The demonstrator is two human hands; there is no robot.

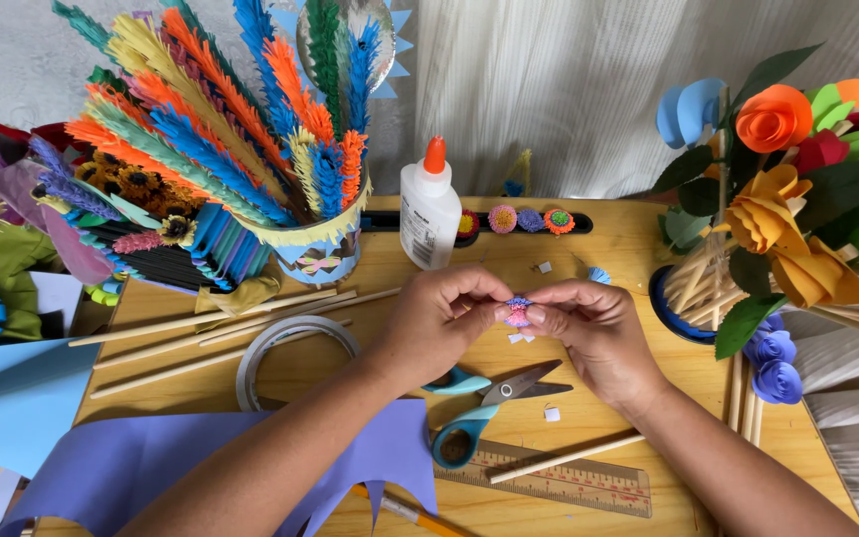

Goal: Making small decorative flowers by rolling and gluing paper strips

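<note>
Both hands meet over the table's middle: left hand (439,323) and right hand (594,333) pinch a small paper flower (518,311) between fingertips. Wooden sticks (221,323) lie left, scissors (489,398) just below, bare tabletop (628,254) beyond toward the far edge.

Wooden table (638,249) serves as reference. At its back edge stands a white glue bottle (429,211) with orange cap. Left of the bottle, a decorated cup (318,251) holds coloured paper feathers. Teal-handled scissors (479,408) lie at the table's centre front, a wooden ruler (569,484) just before them. A tape roll (285,356) lies centre-left. Purple paper (151,462) covers the front-left corner. Paper flowers (797,189) stand at the right edge.
</note>
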